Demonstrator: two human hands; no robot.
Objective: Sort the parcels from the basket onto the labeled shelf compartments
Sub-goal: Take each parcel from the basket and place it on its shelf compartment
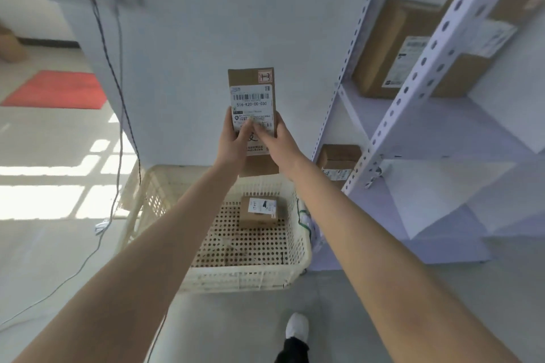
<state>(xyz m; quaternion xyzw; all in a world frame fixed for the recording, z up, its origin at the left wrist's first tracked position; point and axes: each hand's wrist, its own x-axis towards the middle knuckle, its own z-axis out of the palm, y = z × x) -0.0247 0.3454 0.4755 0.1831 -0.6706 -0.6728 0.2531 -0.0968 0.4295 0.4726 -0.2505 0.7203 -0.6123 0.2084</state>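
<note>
I hold a long brown cardboard parcel upright in front of me, its white shipping label with a barcode facing me. My left hand grips its left edge, thumb on the label. My right hand grips the right edge, thumb also on the label. Below stands a cream perforated plastic basket on the floor, with one small brown parcel lying at its far side. The white metal shelf stands to the right of the basket.
Two large brown boxes sit on an upper shelf board, and a small box on a lower one. Cables hang down the white wall to the left of the basket. A red mat lies on the floor far left. My shoe is below.
</note>
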